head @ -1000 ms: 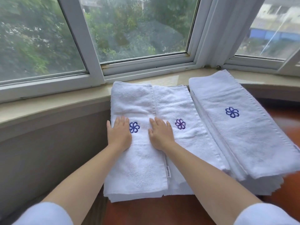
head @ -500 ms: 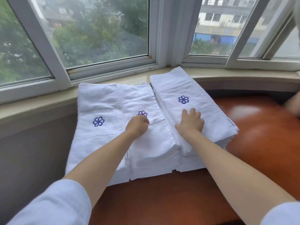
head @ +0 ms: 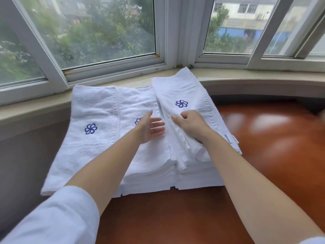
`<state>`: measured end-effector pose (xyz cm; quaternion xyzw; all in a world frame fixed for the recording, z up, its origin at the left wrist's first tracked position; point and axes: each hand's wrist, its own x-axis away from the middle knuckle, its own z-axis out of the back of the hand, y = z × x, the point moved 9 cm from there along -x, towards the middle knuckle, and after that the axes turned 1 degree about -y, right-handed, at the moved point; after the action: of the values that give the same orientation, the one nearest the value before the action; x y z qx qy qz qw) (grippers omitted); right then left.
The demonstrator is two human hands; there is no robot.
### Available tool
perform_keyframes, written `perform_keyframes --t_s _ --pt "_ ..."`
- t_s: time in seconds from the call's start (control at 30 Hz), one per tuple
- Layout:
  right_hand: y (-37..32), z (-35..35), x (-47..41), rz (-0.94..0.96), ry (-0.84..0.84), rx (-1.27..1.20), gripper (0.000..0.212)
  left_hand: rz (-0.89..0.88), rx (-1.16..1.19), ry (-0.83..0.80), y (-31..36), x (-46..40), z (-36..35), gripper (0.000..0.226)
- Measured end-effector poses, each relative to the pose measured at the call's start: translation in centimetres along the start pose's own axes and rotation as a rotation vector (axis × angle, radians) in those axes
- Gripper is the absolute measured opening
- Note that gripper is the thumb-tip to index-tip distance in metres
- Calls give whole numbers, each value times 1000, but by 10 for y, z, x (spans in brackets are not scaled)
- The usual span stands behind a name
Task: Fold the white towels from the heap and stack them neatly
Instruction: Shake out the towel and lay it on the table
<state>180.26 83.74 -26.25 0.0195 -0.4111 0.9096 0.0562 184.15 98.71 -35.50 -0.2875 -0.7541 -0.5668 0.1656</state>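
Note:
Three piles of folded white towels with blue flower emblems lie side by side on a brown table against the window sill. The left towel (head: 91, 120) lies flat. Over the middle pile (head: 140, 155) my left hand (head: 151, 127) hovers with fingers spread, palm turned right, holding nothing. My right hand (head: 186, 122) grips the left edge of the top towel of the right pile (head: 186, 92), and that edge is lifted and rolled up off the towels beneath.
The glossy brown table (head: 263, 155) stretches to the right and toward me. A beige window sill (head: 263, 76) and white window frames (head: 165, 64) run behind the towels. A grey wall drops below the sill at left.
The view has swung right. My left hand opened and lifted off the middle pile. My right hand went from resting flat on the right pile to gripping and lifting its top towel's edge.

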Motion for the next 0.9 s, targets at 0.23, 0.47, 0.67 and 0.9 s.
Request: perform_keyframes --t_s 0.23,0.47,0.67,0.9 --pt "-30 -64 13 43 -333 -137 53 -18 42 -205 48 -22 -3 45" --pt "-86 -108 -14 110 -278 -74 54 -328 9 -28 121 -36 63 22" --pt "-41 -162 -19 -152 -419 -20 37 -298 -529 385 104 -61 139 24" --pt "-19 -75 -32 -178 298 219 40 -632 -775 673 137 -33 139 11"
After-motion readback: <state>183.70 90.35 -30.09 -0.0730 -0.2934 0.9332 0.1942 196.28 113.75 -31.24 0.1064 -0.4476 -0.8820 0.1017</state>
